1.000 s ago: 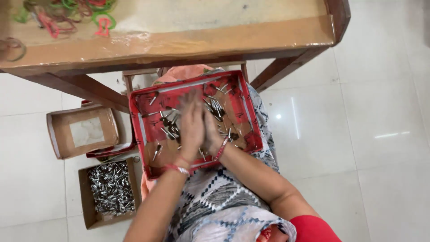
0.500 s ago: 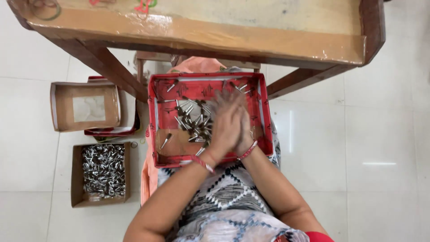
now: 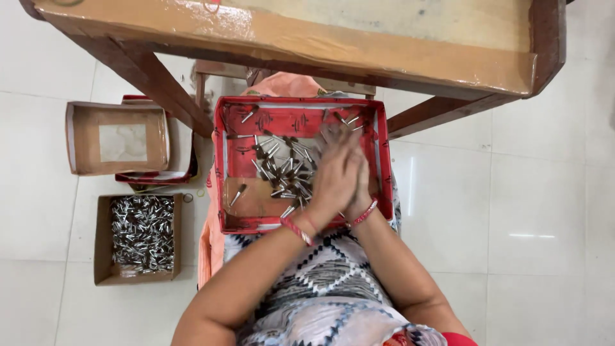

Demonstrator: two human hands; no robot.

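Both palms pressed flat together, left hand (image 3: 333,179) over right hand (image 3: 360,186), above the pins (image 3: 282,168) mid-tray (image 3: 234,122), and any caught between could spill over the right edge.

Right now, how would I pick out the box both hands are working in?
Start at the wooden table; just below its edge, on the person's lap, sits the red tray. Unlike the brown cardboard boxes on the floor, it is red-walled, holding scattered small metal pieces.
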